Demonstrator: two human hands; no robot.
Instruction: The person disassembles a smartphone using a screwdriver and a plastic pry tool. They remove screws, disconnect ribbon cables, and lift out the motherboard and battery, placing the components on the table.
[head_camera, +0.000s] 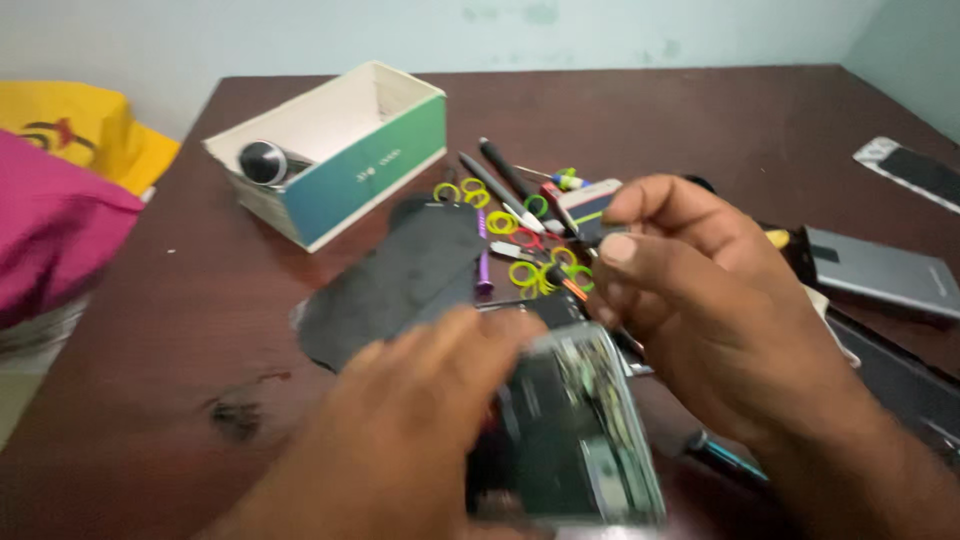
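My left hand (415, 420) grips an opened phone (575, 440) by its left side, low in the middle of the view; the phone's insides face up and are blurred. My right hand (700, 300) hovers just above the phone's top right, thumb and fingers pinched together, perhaps on something tiny that I cannot make out. Behind the hands lie a dark flat pad (400, 280) and a heap of small tools (520, 225) with yellow, green and red ring handles.
An open white and green cardboard box (340, 150) with a round dark object (263, 162) stands at the back left. A grey phone (880, 270) and another phone (915, 172) lie at the right. Pink and yellow cloth (60, 200) sits off the brown table's (150, 400) left edge.
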